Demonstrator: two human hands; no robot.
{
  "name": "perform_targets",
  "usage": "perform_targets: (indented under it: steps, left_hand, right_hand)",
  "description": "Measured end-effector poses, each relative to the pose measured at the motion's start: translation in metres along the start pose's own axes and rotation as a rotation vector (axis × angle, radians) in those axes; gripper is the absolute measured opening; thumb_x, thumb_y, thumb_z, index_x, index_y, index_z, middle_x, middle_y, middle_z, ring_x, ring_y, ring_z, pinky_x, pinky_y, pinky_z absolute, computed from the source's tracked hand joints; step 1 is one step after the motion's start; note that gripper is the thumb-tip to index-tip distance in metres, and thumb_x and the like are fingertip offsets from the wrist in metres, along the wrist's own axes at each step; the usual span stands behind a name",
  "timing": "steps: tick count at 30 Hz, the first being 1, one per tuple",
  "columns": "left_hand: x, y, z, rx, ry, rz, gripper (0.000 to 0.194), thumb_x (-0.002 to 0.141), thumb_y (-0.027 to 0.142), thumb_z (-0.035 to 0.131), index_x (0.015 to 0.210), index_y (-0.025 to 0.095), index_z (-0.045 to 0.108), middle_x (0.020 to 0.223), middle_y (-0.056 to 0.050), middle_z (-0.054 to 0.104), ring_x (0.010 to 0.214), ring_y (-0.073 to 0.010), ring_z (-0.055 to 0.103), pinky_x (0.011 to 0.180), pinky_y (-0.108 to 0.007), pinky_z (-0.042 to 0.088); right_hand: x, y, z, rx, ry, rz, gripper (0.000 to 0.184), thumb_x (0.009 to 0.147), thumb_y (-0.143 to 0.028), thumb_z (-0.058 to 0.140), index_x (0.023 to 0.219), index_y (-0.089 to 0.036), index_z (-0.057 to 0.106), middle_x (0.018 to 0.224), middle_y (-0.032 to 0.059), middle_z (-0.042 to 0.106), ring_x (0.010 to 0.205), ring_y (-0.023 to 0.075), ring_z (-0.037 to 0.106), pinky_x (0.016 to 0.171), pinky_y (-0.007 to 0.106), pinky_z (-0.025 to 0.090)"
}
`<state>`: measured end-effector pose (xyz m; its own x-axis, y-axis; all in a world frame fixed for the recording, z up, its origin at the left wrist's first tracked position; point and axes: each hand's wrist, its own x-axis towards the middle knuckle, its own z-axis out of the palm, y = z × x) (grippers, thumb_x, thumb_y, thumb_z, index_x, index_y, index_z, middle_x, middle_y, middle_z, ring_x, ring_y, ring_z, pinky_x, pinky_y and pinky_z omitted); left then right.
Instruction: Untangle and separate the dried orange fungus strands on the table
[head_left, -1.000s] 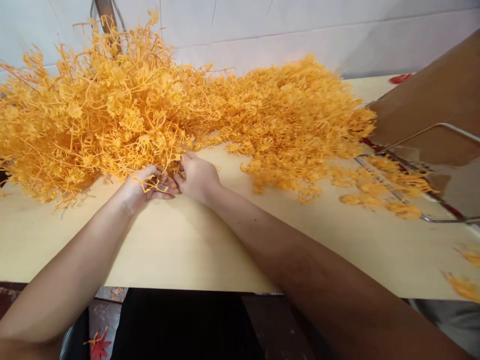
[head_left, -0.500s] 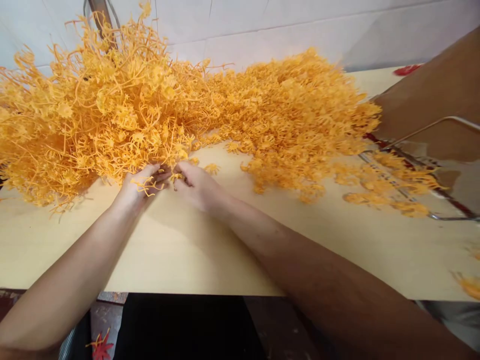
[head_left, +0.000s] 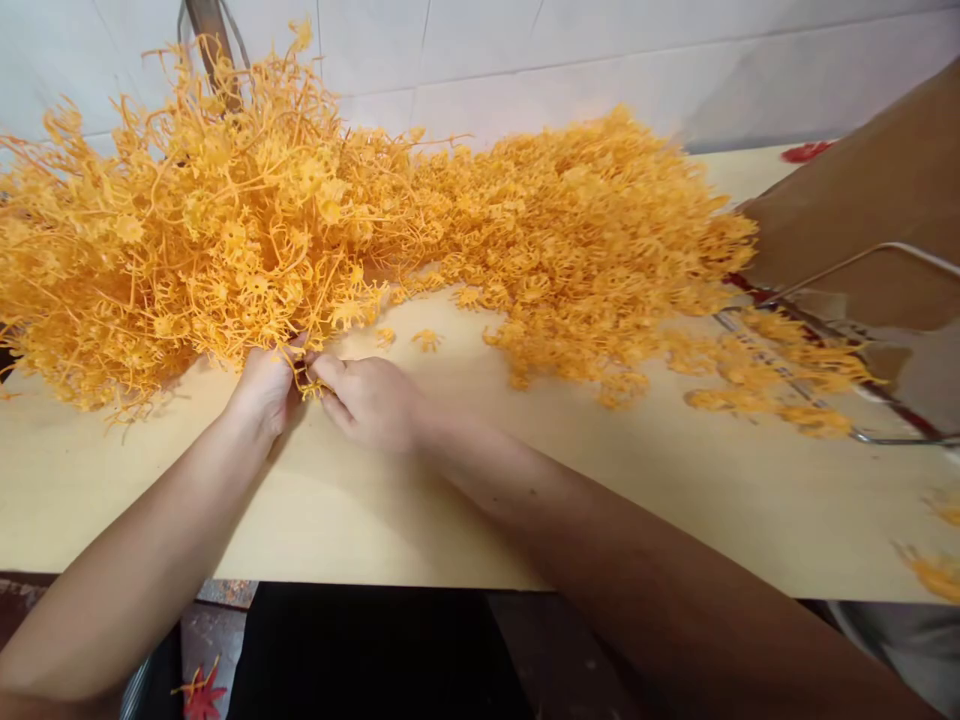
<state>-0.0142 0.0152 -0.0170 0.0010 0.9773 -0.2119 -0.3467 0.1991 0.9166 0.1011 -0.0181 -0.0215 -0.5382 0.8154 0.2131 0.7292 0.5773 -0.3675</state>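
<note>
A large heap of orange-yellow plastic flower sprigs [head_left: 225, 230], with thin curling stems and small star-shaped heads, covers the left and back of the table. At its front edge my left hand [head_left: 264, 388] is closed, its fingertips partly hidden under overhanging stems. My right hand [head_left: 371, 400] meets it from the right, thumb and fingers pinched together. Between the two hands sits a small orange plastic flower sprig [head_left: 309, 384], gripped at the fingertips. Two loose flower heads lie just beyond my right hand, one of them a flat star-shaped flower head [head_left: 427, 340].
A second pile of orange flower heads [head_left: 600, 240] spreads to the right, spilling over a metal wire frame [head_left: 889, 440]. Behind that stands a brown cardboard piece [head_left: 870, 200]. A tiled wall [head_left: 562, 60] closes off the back. The wooden table's [head_left: 360, 530] front edge is near my body.
My right hand has moved left and slightly nearer to me, closing in on my left hand. The left hand has turned and its fingers have curled in. The piles look unchanged.
</note>
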Motion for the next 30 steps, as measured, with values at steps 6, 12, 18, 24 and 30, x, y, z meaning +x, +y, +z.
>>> perform_targets:
  steps: [6, 12, 18, 24, 30]
  left_hand:
    - [-0.002, 0.001, 0.003, 0.062, -0.035, -0.017, 0.017, 0.055, 0.01, 0.061, 0.067, 0.015, 0.051, 0.048, 0.007, 0.042, 0.042, -0.0044, 0.037, 0.045, -0.019, 0.029]
    - [-0.005, -0.001, 0.007, 0.108, -0.019, -0.056, 0.014, 0.056, 0.008, 0.057, 0.063, 0.016, 0.049, 0.047, 0.007, 0.043, 0.042, -0.0045, 0.037, 0.044, -0.018, 0.03]
    - [-0.008, -0.001, 0.01, 0.144, -0.029, -0.074, 0.014, 0.052, 0.001, 0.051, 0.053, 0.014, 0.046, 0.045, 0.006, 0.047, 0.042, -0.0044, 0.04, 0.042, -0.017, 0.03]
    - [-0.007, -0.006, 0.012, 0.193, -0.041, -0.068, 0.016, 0.052, 0.0, 0.051, 0.059, 0.014, 0.053, 0.042, 0.006, 0.047, 0.04, -0.0063, 0.041, 0.04, -0.018, 0.03]
    - [0.015, 0.007, 0.0, 0.142, 0.19, -0.102, 0.01, 0.067, 0.008, 0.054, 0.074, 0.015, 0.051, 0.043, 0.006, 0.046, 0.032, -0.0036, 0.036, 0.034, -0.015, 0.019]
  right_hand:
    - [-0.004, 0.003, -0.013, 0.022, -0.079, -0.09, 0.016, 0.076, -0.013, 0.038, 0.087, -0.013, 0.049, 0.069, 0.0057, 0.057, 0.056, 0.0127, 0.041, 0.054, 0.025, 0.026]
    - [-0.009, 0.0, -0.025, 0.064, -0.102, -0.082, 0.012, 0.076, -0.01, 0.037, 0.08, -0.013, 0.049, 0.066, 0.0031, 0.051, 0.055, 0.0105, 0.038, 0.054, 0.024, 0.027]
    - [-0.009, -0.005, -0.029, 0.077, -0.184, -0.095, 0.012, 0.077, -0.009, 0.038, 0.08, -0.012, 0.05, 0.068, 0.0034, 0.051, 0.057, 0.01, 0.039, 0.055, 0.023, 0.028]
    - [-0.01, -0.012, -0.037, -0.071, -0.242, 0.001, 0.016, 0.077, -0.011, 0.039, 0.085, -0.011, 0.053, 0.065, 0.0046, 0.054, 0.052, 0.0102, 0.034, 0.051, 0.024, 0.025]
    - [-0.039, -0.061, -0.029, 0.111, -0.51, -0.324, 0.013, 0.068, -0.015, 0.047, 0.078, -0.016, 0.055, 0.064, 0.0031, 0.058, 0.048, 0.01, 0.036, 0.047, 0.023, 0.026]
